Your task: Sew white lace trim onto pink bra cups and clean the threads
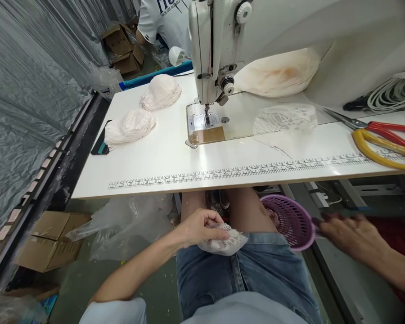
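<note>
My left hand (211,230) is closed on a white lace piece (224,245) over my lap, thumb on top and fingers curled round its edge. The piece looks sheer and cup-shaped. My right hand does not show. Above, on the white table, stands the sewing machine (207,58), its needle and presser foot over the metal plate. Just right of the plate lies another sheer lace piece (285,119). Pale lace cups are stacked in two piles, a nearer one (130,128) and a farther one (161,92).
Red- and yellow-handled scissors (384,135) lie at the table's right. A purple basket (302,240) stands low on the right, another person's blurred hand (347,231) at its rim. A cardboard box (52,240) and plastic bags (131,225) sit lower left. Someone in a white shirt (167,22) is behind.
</note>
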The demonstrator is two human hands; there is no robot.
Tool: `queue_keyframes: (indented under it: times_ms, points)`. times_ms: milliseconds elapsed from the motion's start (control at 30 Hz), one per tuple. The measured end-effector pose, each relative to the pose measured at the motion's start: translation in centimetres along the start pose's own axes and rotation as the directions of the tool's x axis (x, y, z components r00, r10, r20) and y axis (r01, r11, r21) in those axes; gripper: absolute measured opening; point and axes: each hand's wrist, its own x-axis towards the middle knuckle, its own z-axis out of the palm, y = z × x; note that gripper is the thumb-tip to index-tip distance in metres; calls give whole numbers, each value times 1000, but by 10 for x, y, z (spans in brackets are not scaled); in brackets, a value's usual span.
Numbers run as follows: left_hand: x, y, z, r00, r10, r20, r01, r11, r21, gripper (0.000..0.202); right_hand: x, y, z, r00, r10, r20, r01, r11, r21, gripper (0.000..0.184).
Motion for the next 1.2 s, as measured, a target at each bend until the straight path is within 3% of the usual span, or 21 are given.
queue_keyframes:
  times_ms: [67, 133, 200, 233, 267, 300, 400, 567, 967, 1200]
  points:
    - [4, 0, 2, 1000, -8, 17, 8, 1000, -8, 44, -2, 7, -5, 998, -57, -33, 53, 991, -125, 35]
    - [7, 3, 4, 1000, -16, 19, 16, 1000, -4, 44, -1, -9, 1, 992, -104, 68, 113, 982, -152, 25]
    - [8, 6, 7, 1000, -13, 7, 13, 1000, 2, 43, 4, -42, 13, 958, -152, 244, 167, 985, -44, 22]
    - [7, 9, 9, 1000, -5, 0, 5, 1000, 8, 42, 7, -59, 21, 916, -166, 365, 154, 986, 64, 21]
    - [7, 10, 10, 1000, 6, -9, -6, 1000, 21, 41, 10, -76, 28, 887, -184, 424, 135, 980, 144, 20]
    - [5, 12, 11, 1000, 21, -24, -20, 999, 37, 39, 12, -90, 35, 886, -180, 428, 109, 977, 186, 20]
    - [2, 12, 12, 995, 49, -83, -45, 998, 50, 37, 12, -112, 51, 919, -142, 366, 68, 976, 208, 16]
    - [3, 7, 14, 987, 39, -154, -42, 999, -16, 38, 6, -108, 64, 964, -168, 208, 135, 977, 163, 9]
    - [6, 5, 19, 975, -62, -212, 25, 985, -171, 47, 0, -108, 70, 935, -355, 27, 356, 932, -66, 11]
    - [4, 9, 21, 975, -76, -207, 36, 981, -191, 48, -1, -110, 70, 944, -328, 25, 329, 943, -44, 12]
